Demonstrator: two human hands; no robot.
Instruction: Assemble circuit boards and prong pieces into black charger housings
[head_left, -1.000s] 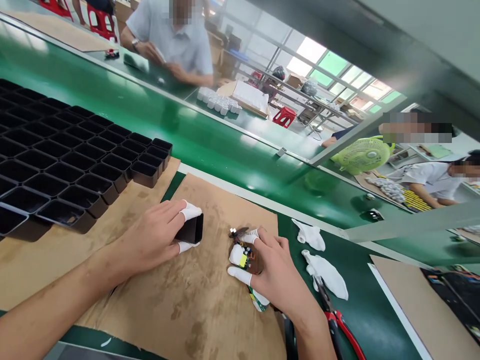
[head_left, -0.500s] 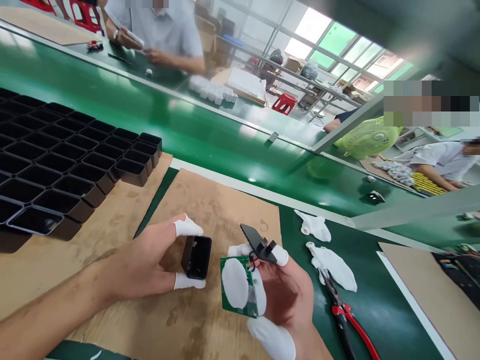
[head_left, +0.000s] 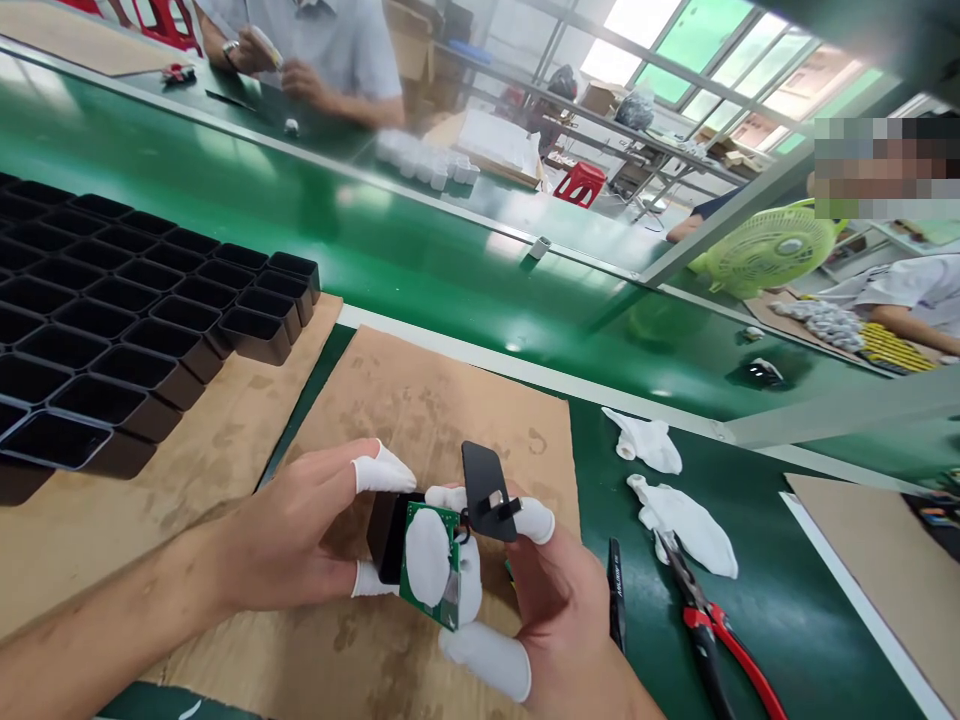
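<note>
My left hand [head_left: 300,530], with white finger cots on its thumb and a finger, grips a small black plastic case [head_left: 384,545] by its sides. The case's opening faces right. In my right hand [head_left: 555,600], also in white finger cots, is a green circuit board [head_left: 411,575] with a white oval pad [head_left: 427,560] on its face. Right at the case's mouth, the board's left edge overlaps the opening; whether it is inside I cannot tell. A black cover plate with plug pins [head_left: 487,490] hangs by short wires above the board, held by my right fingers.
Rows of empty black cases [head_left: 150,330] stand on cardboard at left. Red-handled pliers [head_left: 701,610], white finger cots [head_left: 694,525] and a black tool [head_left: 616,595] lie at right. Across the green bench, a person [head_left: 307,60] handles a white item; a green fan [head_left: 772,250] stands at right.
My right hand has moved left, bringing the circuit board up against the case's mouth. The cover plate has turned more upright. The black tool at right has come into view.
</note>
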